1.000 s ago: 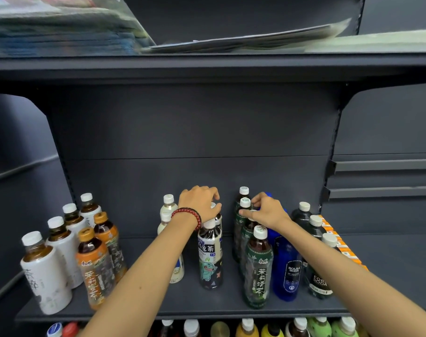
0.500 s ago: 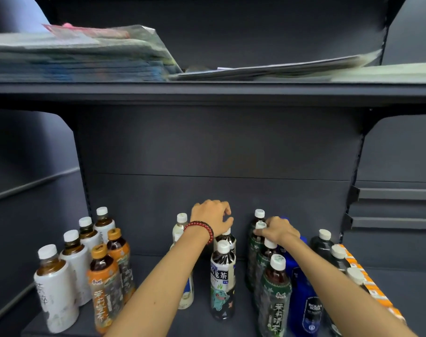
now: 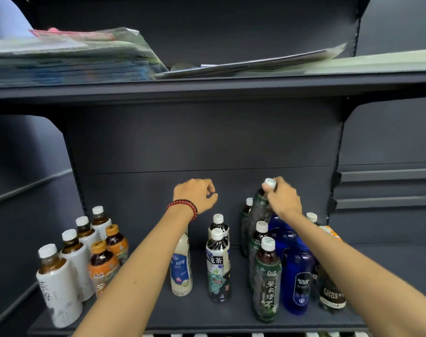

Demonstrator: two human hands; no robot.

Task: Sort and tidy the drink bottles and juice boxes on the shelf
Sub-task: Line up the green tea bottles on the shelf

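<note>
My right hand (image 3: pixel 283 199) grips the neck of a green-labelled tea bottle (image 3: pixel 259 210) just under its white cap and holds it lifted above its row. Other green tea bottles (image 3: pixel 266 278) stand in a line below it. Blue soda bottles (image 3: pixel 297 273) and a dark Forest soda bottle (image 3: pixel 330 293) stand to their right. My left hand (image 3: pixel 194 194), with a red bead bracelet, hovers with loosely curled fingers and holds nothing, above two oolong tea bottles (image 3: pixel 218 263). A white milky drink bottle (image 3: pixel 181 266) stands beside my left forearm.
White-sleeved tea bottles (image 3: pixel 58 283) and orange-labelled bottles (image 3: pixel 102 266) stand in rows at the left of the dark shelf (image 3: pixel 207 314). An orange carton (image 3: pixel 332 233) shows behind my right arm. Stacked papers (image 3: pixel 68 57) lie on the shelf above. Caps of a lower row peek out below.
My right hand has lifted a green tea bottle up out of its row. My left hand has come off the oolong bottle caps and risen a little.
</note>
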